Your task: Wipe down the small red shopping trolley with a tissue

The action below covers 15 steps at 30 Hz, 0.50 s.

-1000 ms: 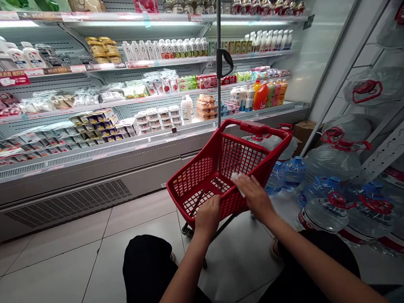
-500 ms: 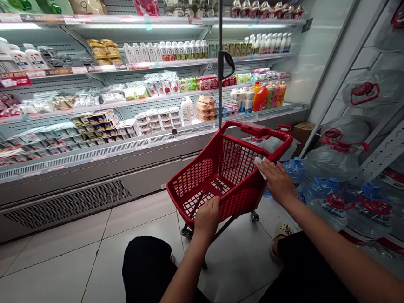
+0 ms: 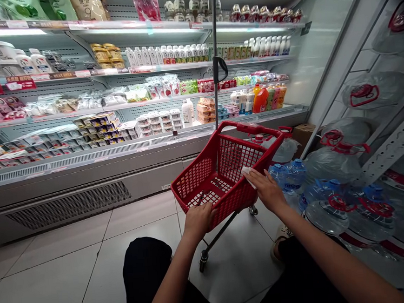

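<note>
A small red plastic shopping cart on metal legs with casters stands in front of me, its basket holed like a grid. My left hand is closed over the rim at the basket's near corner. Against the rim of the right-hand side, my right hand presses a white wipe, partly hidden under the fingers. The cart's red handle is at the far right end. A dark pole with a black grip rises behind the cart.
An open refrigerated case with dairy packs and bottles runs along the back. Large water bottles crowd the right side. My knees, in black trousers, are on both sides below the cart, over the tiled floor.
My right hand has slid the wipe leftward and nearer along the rim. The cart has turned slightly, its handle shifting left. My left hand has moved a little left and down, still gripping the rim.
</note>
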### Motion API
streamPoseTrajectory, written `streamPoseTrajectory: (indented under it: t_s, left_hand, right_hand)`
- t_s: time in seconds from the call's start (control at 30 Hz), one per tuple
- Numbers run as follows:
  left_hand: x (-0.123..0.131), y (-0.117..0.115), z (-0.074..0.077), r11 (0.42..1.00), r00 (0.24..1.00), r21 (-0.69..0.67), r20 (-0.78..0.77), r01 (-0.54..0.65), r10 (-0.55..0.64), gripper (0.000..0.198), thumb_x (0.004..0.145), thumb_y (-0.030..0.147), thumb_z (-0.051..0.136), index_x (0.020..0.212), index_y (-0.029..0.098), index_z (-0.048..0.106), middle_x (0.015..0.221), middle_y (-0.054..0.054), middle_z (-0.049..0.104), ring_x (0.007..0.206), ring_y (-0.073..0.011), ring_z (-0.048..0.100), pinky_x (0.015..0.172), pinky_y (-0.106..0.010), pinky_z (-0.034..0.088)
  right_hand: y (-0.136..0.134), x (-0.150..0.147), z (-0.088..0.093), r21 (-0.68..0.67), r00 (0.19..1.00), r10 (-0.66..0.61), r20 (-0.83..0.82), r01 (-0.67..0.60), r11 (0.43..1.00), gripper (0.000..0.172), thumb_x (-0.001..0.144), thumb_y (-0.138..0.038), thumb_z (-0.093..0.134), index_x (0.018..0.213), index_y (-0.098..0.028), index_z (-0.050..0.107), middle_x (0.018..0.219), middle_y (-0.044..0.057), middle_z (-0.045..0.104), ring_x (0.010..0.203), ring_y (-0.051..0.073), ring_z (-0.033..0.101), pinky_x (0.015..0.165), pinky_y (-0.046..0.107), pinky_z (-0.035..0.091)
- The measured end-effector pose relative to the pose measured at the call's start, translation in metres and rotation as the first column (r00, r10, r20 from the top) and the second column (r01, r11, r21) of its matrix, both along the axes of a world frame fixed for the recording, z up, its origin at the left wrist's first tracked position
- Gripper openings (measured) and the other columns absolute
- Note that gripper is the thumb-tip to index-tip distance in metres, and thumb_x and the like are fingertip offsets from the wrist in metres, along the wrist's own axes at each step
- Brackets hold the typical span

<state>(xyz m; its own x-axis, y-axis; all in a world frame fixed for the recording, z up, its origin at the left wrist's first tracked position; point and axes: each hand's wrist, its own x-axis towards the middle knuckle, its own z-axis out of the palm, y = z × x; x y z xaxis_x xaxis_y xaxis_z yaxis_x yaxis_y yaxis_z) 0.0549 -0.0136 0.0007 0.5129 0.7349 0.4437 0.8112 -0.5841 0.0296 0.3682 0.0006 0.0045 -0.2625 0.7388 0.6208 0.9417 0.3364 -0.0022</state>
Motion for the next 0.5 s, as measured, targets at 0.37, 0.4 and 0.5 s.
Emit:
streamPoseTrajectory:
  t_s: [0.37, 0.4, 0.5]
  left_hand:
    - [-0.003, -0.002, -0.004, 0.993, 0.990, 0.050, 0.090, 0.107, -0.111, 0.014, 0.106, 0.027, 0.051, 0.098, 0.023, 0.061, 0.086, -0.002, 0.075, 0.080, -0.0205, 0.071, 0.084, -0.036, 0.049]
    - [-0.004, -0.003, -0.004, 0.993, 0.989, 0.055, 0.093, 0.106, -0.111, 0.013, 0.105, 0.029, 0.053, 0.097, 0.022, 0.061, 0.085, -0.001, 0.075, 0.080, -0.0207, 0.071, 0.084, -0.037, 0.048]
    - [-0.007, -0.006, -0.005, 0.994, 0.991, 0.070, 0.100, 0.084, -0.091, 0.017, 0.104, 0.032, 0.056, 0.090, 0.022, 0.059, 0.082, -0.002, 0.073, 0.077, -0.0213, 0.069, 0.082, -0.038, 0.048]
  right_hand:
    - [-0.046, -0.112, -0.025, -0.029, 0.940, 0.340, -0.020, -0.340, 0.940, 0.080, 0.094, 0.002, 0.033, 0.167, -0.030, 0.022, 0.162, 0.000, 0.048, 0.153, 0.014, 0.039, 0.129, 0.043, 0.029]
    - [-0.045, -0.107, -0.023, -0.039, 0.936, 0.352, -0.006, -0.352, 0.935, 0.080, 0.094, 0.002, 0.034, 0.167, -0.031, 0.023, 0.161, -0.001, 0.049, 0.152, 0.014, 0.040, 0.130, 0.043, 0.028]
    - [-0.029, -0.066, -0.013, -0.038, 0.964, 0.265, -0.009, -0.265, 0.963, 0.084, 0.091, 0.003, 0.035, 0.166, -0.034, 0.025, 0.160, 0.000, 0.050, 0.149, 0.015, 0.045, 0.131, 0.047, 0.023]
